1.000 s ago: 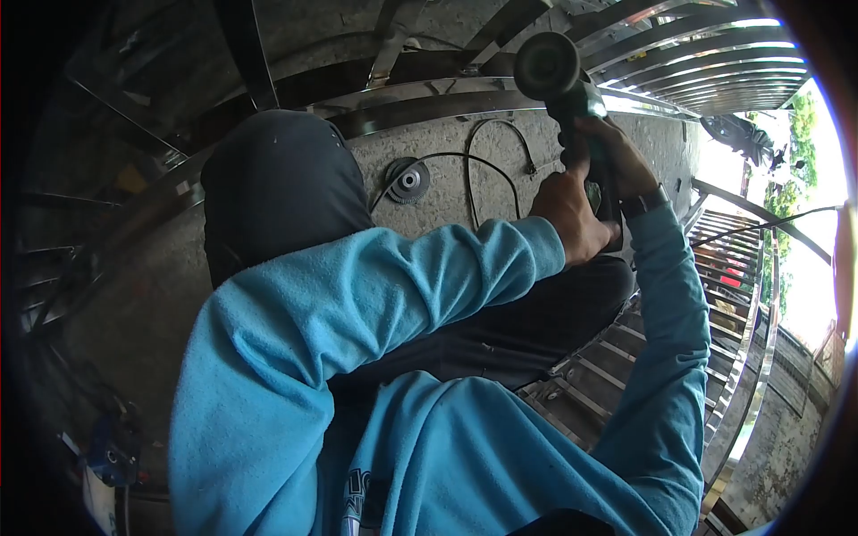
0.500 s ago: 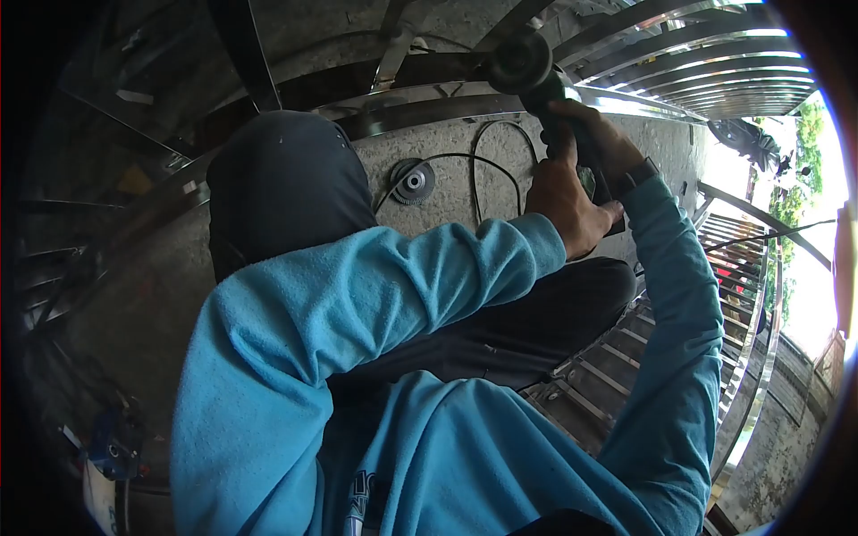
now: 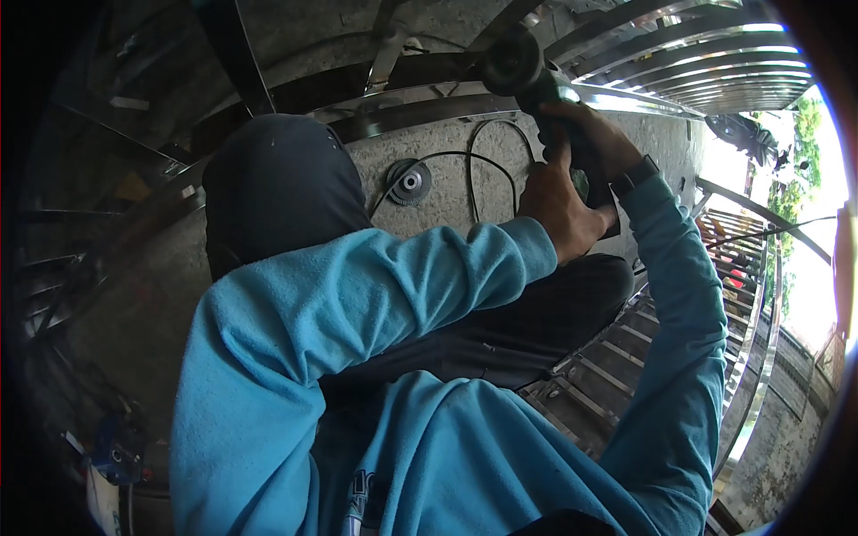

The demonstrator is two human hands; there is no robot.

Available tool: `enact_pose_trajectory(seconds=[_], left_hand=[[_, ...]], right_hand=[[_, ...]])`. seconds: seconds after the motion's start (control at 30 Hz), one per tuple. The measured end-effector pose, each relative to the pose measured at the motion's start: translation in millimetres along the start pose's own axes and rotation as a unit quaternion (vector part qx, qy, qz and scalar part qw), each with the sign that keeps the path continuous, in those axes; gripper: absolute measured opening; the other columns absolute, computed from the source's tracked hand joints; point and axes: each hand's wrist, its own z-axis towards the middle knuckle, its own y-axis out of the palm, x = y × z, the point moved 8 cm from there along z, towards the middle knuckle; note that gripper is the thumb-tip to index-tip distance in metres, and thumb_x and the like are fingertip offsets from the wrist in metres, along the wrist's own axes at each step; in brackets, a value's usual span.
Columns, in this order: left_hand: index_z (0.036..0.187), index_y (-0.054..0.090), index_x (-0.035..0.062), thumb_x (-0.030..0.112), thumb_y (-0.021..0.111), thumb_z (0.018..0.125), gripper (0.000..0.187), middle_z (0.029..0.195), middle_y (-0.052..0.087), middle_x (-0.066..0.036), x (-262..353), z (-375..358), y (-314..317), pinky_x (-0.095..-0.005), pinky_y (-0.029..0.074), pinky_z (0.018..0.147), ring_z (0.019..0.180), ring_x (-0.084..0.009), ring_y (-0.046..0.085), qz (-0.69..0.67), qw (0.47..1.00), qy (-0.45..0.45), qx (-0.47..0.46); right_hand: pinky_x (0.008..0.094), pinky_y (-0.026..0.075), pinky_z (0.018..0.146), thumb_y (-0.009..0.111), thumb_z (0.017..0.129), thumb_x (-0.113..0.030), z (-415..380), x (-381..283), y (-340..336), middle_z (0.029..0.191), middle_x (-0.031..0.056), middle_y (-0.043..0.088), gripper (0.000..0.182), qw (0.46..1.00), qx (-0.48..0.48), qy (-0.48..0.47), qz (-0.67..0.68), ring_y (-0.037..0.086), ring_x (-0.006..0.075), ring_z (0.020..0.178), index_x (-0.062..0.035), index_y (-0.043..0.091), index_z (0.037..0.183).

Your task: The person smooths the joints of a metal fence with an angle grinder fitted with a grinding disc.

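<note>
Both my hands are closed around an angle grinder [image 3: 517, 64], whose round head points up and away from me. My right hand [image 3: 603, 141], with a dark watch at the wrist, wraps the grinder's body. Lower down, nearer the rear end, my left hand [image 3: 563, 205] grips the handle part. The grinder's head overlaps the edge of a shiny metal frame [image 3: 411, 116] in this view. A loose grinding disc [image 3: 410, 182] lies on the concrete floor left of my hands, with a black cable [image 3: 465, 154] looping past it.
Barred metal panels stand at the upper right [image 3: 697, 62] and lie at the right [image 3: 617, 357]. A dark metal bar [image 3: 234, 54] slants at the upper left. A blue object [image 3: 118, 447] sits at the lower left. A motorcycle [image 3: 744, 134] is parked outside.
The grinder and both hands have shifted very slightly left and up in view. The grip on it looks the same.
</note>
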Motion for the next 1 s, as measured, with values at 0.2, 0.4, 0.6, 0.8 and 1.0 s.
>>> enact_pose_trajectory(seconds=[0.2,0.4,0.6,0.8,1.0], left_hand=[[0.151,0.022,-0.0153,0.021,0.086,0.072,0.107,0.133,0.057,-0.032,1,-5,1,-0.0352,0.044,0.111,0.125,-0.0368,0.059,0.006,0.999,0.014,-0.04],[0.151,0.022,-0.0151,0.023,0.087,0.073,0.108,0.135,0.056,-0.033,9,-10,11,-0.0357,0.041,0.114,0.128,-0.0382,0.057,0.02,0.996,0.033,-0.076],[0.152,0.019,-0.0132,0.021,0.087,0.073,0.109,0.136,0.055,-0.03,3,-13,9,-0.0371,0.041,0.115,0.128,-0.0377,0.057,0.018,0.999,0.004,-0.026],[0.15,0.024,-0.0097,0.02,0.087,0.075,0.102,0.134,0.057,-0.028,2,-11,1,-0.0379,0.041,0.115,0.127,-0.0364,0.057,-0.007,1.0,0.004,0.023],[0.148,0.027,-0.0096,0.021,0.087,0.076,0.099,0.131,0.057,-0.028,5,-10,-2,-0.0385,0.042,0.114,0.126,-0.0362,0.058,-0.008,1.0,-0.007,0.014]], right_hand=[[0.0289,0.056,0.064,0.074,0.089,-0.029,-22,9,-3,0.088,0.0044,0.065,0.041,0.997,0.03,-0.038,0.053,0.065,0.0137,0.07,-0.0007,0.06,0.116],[0.0265,0.055,0.059,0.073,0.089,-0.033,-32,28,-15,0.085,0.0052,0.067,0.04,0.992,0.05,-0.009,0.119,0.065,0.0145,0.065,-0.0007,0.062,0.111],[0.0256,0.054,0.06,0.074,0.089,-0.037,-28,20,-9,0.085,0.0039,0.069,0.042,0.995,0.051,-0.004,0.085,0.064,0.0123,0.063,-0.0022,0.065,0.11],[0.0244,0.054,0.062,0.074,0.089,-0.039,-10,11,-1,0.086,0.0035,0.069,0.044,0.998,0.045,-0.019,0.027,0.064,0.0117,0.065,-0.0018,0.067,0.11],[0.0251,0.054,0.067,0.075,0.089,-0.039,-13,5,3,0.089,0.0051,0.069,0.046,0.999,0.044,-0.015,0.017,0.064,0.0126,0.07,-0.0008,0.066,0.113]])
